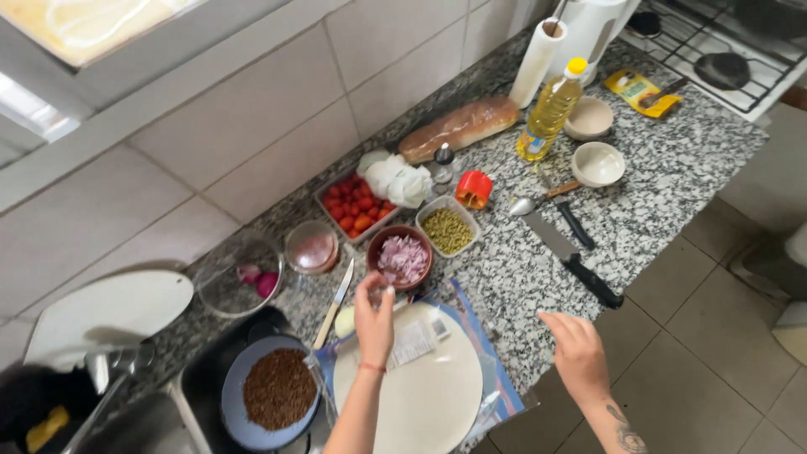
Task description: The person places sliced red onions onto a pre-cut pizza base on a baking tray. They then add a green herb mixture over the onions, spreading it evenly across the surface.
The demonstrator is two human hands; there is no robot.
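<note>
Two hands: our left hand fingers pinch something small above the round white board; right hand fingers apart over the worktop.

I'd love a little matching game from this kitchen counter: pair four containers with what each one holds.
Containers:
1. brown bowl
2. clear square tub
3. blue plate
4. clear bottle with yellow cap

Contents:
A. yellow oil
B. brown grains
C. chopped purple onion
D. green peas or lentils

Pairs: 1-C, 2-D, 3-B, 4-A

The left hand hovers just below the brown bowl, fingers pinched; what it holds is too small to tell.
</note>
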